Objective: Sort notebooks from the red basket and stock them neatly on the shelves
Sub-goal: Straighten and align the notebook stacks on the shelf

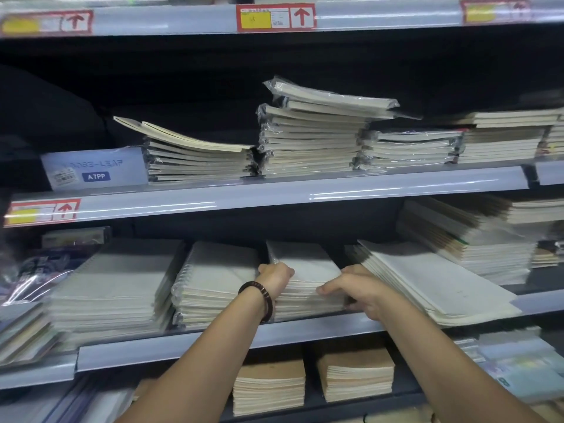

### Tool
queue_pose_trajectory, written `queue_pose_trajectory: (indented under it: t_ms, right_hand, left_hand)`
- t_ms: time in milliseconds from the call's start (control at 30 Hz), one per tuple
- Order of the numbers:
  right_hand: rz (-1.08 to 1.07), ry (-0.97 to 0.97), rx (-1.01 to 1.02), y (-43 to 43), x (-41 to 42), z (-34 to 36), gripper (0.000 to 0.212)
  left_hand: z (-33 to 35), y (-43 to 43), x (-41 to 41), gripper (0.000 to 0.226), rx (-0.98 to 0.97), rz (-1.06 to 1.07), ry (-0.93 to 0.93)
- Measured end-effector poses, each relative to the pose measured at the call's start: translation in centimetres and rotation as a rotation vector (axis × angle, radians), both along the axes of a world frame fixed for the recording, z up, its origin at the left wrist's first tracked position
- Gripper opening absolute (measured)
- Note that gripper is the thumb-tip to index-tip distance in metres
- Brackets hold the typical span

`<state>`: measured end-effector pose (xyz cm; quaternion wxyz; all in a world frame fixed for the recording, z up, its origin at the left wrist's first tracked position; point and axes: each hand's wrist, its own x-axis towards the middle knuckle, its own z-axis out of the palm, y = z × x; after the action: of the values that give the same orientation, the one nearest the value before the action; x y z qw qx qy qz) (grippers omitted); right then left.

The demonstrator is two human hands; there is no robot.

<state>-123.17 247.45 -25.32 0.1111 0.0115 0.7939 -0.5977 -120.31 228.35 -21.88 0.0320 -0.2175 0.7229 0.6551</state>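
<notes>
A stack of white spiral notebooks [305, 264] lies on the middle shelf [274, 334], in the centre of the head view. My left hand [276, 277], with a dark bead bracelet on the wrist, grips the stack's left front corner. On the right front side, my right hand [355, 290] has its fingers curled over the stack's edge. The red basket is out of view.
More white notebook stacks [213, 282] sit to the left, and a slanted pile [433, 279] leans at the right. The upper shelf [274, 190] carries wrapped notebook stacks [308, 141]. Brown-covered pads [355, 374] rest on the shelf below.
</notes>
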Motion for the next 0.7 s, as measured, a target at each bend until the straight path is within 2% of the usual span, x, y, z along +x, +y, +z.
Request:
queue_pose_trajectory:
  t_ms: [167,267,367,433,500,600,700]
  right_hand:
    - [-0.008,0.029,0.126,0.6,0.5,-0.6,0.077]
    - [-0.022,0.054,0.160,0.6,0.7,-0.5,0.065]
    - [-0.013,0.084,0.242,0.2,1.4,0.3,0.060]
    - [0.010,0.126,0.318,0.4,2.1,1.1,0.053]
    - [0.041,0.222,0.361,1.1,3.1,2.4,0.034]
    - [-0.017,0.385,0.322,3.8,5.2,5.1,0.027]
    - [-0.116,0.600,0.364,8.5,7.7,7.3,0.012]
  left_hand:
    - [-0.8,-0.2,-0.2,0.066,0.002,-0.062,0.013]
    - [-0.8,0.2,0.1,0.059,0.003,-0.079,-0.003]
    - [-0.7,0.3,0.2,0.060,-0.076,-0.065,0.040]
    - [0.1,0.6,1.4,0.069,-0.111,-0.073,0.019]
    - [1.0,0.7,2.7,0.081,-0.220,-0.125,0.048]
    - [2.3,1.5,5.3,0.075,-0.534,-0.225,0.243]
    - [2.9,4.2,7.4,0.039,-0.717,-0.294,0.550]
